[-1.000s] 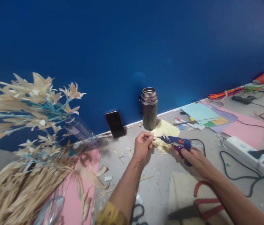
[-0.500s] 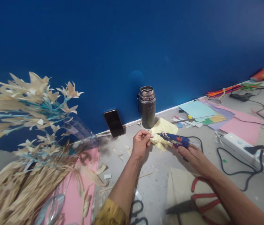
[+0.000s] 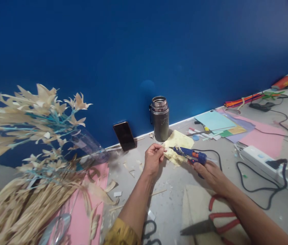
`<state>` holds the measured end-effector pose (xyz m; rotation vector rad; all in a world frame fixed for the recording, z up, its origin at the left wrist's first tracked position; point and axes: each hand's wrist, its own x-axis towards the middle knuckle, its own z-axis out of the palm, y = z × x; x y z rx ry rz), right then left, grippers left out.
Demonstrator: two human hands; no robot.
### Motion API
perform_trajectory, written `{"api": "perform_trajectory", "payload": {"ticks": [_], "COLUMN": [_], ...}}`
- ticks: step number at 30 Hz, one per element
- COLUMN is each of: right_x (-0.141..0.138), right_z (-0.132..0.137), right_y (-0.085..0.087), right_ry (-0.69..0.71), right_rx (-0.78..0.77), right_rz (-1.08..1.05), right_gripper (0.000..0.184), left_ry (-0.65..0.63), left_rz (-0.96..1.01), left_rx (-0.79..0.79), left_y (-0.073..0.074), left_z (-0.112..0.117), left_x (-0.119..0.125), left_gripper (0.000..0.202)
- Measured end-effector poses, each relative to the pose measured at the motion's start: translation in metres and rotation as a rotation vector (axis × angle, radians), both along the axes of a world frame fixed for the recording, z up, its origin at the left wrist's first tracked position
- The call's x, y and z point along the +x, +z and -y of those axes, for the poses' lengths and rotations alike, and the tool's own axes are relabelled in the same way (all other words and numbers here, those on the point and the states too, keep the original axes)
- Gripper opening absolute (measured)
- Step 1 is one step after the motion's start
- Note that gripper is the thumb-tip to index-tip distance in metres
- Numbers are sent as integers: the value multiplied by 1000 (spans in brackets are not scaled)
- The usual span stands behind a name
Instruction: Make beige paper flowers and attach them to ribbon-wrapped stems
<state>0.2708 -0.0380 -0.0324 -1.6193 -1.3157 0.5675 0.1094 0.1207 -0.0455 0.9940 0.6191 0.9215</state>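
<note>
Right hand (image 3: 211,174) around blue-and-orange glue gun (image 3: 190,153)

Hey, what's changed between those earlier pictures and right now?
Very little: the view shifted slightly, but nothing was visibly taken hold of or let go. The right hand still holds the blue glue gun, nozzle close to the left hand. The yellow paper, flask and phone stayed put.

Craft wkspc: glue gun (image 3: 193,155), clrd paper (image 3: 215,121)
</note>
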Motion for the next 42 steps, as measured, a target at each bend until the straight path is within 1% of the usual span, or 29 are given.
{"api": "perform_trajectory", "payload": {"ticks": [4, 7, 10, 13, 15, 17, 18, 19, 20, 22, 23, 25, 26, 28, 30, 33, 37, 40, 42], "right_x": [-2, -2, 0, 3, 7, 9, 9, 8, 5, -7, -14, -30, -38, -51, -60, -70, -79, -81, -77], "right_z": [-2, -4, -7, -8, -8, -7, -7, -7, -8, -9, -10, -11, -12, -13, -12, -10, -6, -3, 2], "right_y": [1, -1, -3, -6, -8, -7, -5, -1, 4, 17, 25, 37, 42, 47, 48, 45, 43, 45, 46], "right_ry": [38, -38, -100, -40, 39, 70, 54, 22, -16, -52, -43, -53, -76, -155, -202, -182, -180, -193, -192], "right_rx": [-18, -54, -144, -186, -154, -79, -25, 23, 54, 59, 29, 53, 72, 136, 187, 236, 277, 293, 279], "right_rz": [36, 116, 283, 476, 548, 565, 543, 492, 407, 127, -54, -408, -533, -689, -772, -840, -867, -898, -899], "right_gripper": [29, 29, 27, 24, 21, 31, 36, 37, 34, 21, 21, 28, 32, 38, 41, 40, 38, 37, 36], "left_ry": [-4, 3, 11, 19, 27, 25, 19, 10, -4, -34, -51, -75, -77, -67, -45, -7, 35, 55, 62], "left_rz": [6, 13, 1, 4, 28, 56, 68, 78, 84, 93, 96, 105, 115, 131, 133, 129, 119, 99, 80], "left_rx": [-2, -3, -2, 5, 7, -3, -10, -17, -25, -39, -43, -52, -56, -60, -57, -47, -32, -18, 5], "left_y": [0, 0, 0, 2, 7, 15, 19, 24, 28, 36, 40, 45, 47, 50, 51, 52, 55, 58, 60], "left_z": [0, 0, -1, -2, 0, 4, 8, 12, 17, 29, 36, 48, 53, 63, 71, 82, 94, 99, 100], "left_x": [0, -1, -2, -2, -2, -1, 0, 0, 1, 3, 4, 6, 6, 6, 5, 3, -1, -6, -14], "left_gripper": [29, 29, 30, 30, 30, 32, 33, 34, 34, 35, 35, 36, 36, 36, 36, 37, 36, 34, 32]}}
